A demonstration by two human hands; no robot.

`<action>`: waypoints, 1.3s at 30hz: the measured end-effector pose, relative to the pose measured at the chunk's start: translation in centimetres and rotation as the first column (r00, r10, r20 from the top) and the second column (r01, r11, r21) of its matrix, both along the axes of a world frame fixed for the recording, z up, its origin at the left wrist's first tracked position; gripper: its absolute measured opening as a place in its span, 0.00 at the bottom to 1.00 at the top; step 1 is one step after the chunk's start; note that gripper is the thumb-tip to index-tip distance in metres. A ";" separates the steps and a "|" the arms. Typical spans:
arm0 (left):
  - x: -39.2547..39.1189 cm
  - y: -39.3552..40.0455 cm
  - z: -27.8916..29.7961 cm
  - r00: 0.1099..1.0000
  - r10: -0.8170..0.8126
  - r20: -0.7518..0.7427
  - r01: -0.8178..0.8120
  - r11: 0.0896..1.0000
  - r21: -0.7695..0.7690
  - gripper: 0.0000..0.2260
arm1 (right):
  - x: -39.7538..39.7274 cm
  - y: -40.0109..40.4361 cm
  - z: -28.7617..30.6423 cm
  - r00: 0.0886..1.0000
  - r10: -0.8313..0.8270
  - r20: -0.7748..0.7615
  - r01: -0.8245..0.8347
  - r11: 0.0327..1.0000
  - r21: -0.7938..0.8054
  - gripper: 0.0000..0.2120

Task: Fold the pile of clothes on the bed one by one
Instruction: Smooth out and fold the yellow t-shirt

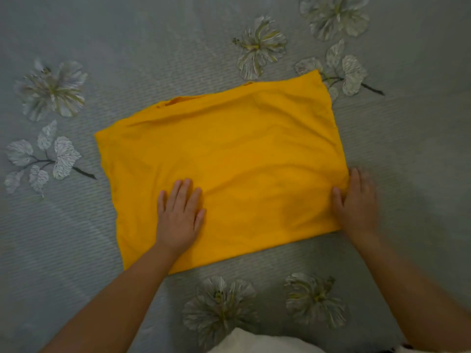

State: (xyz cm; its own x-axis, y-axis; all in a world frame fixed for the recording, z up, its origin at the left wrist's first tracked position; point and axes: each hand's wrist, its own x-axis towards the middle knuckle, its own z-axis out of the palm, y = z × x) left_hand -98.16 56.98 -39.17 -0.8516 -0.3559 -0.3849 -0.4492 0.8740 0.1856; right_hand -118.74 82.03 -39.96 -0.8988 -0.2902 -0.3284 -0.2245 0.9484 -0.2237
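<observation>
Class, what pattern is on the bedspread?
Pale flowers and leaves on the grey bedspread, seen in the head view.

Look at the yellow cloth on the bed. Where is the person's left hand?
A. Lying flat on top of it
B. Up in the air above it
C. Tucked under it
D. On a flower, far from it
A, because the left hand lies with straight fingers spread flat on the yellow cloth, while the right hand rests at its right edge.

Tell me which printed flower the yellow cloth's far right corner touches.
The leafy sprig at upper right: the yellow cloth overlaps its stem. The other flowers lie clear of it.
</observation>
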 end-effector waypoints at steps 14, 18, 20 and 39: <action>-28.3 7.1 -0.7 0.842 -0.529 0.107 0.538 0.835 -0.113 0.25 | 1.3 0.8 -0.3 0.914 -0.386 0.123 0.381 0.922 0.070 0.14; -30.1 7.2 -0.4 0.797 -0.588 0.138 0.603 0.772 -0.200 0.19 | 0.9 1.6 0.3 0.979 -0.197 0.044 0.200 0.975 -0.096 0.06; -30.8 6.5 -0.3 0.792 -0.596 0.129 0.608 0.754 -0.248 0.16 | 0.5 2.2 0.2 0.989 -0.145 0.005 0.143 0.971 -0.193 0.07; -30.1 6.1 3.9 0.908 -0.239 -0.343 0.274 0.960 0.057 0.13 | -8.7 5.4 5.3 0.858 -0.148 -0.492 0.027 0.969 -0.246 0.08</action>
